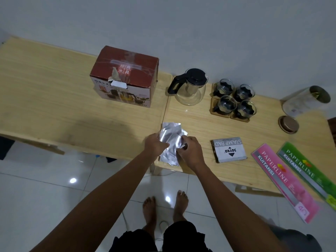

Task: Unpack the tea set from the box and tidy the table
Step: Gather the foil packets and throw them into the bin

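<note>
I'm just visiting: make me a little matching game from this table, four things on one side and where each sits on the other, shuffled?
Things:
1. glass teapot
2. tea set box
3. crumpled wrapping
4. stamp pad

Places:
A. between both hands at the near edge
B. just left of the four cups
C. on the left table
D. right of the hands, left of the pink booklet

Pairs: 1-B, 2-C, 3-A, 4-D

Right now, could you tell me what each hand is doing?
Left hand: grips the left side of the crumpled silver wrapping.
Right hand: pinches the same wrapping from the right.
</note>
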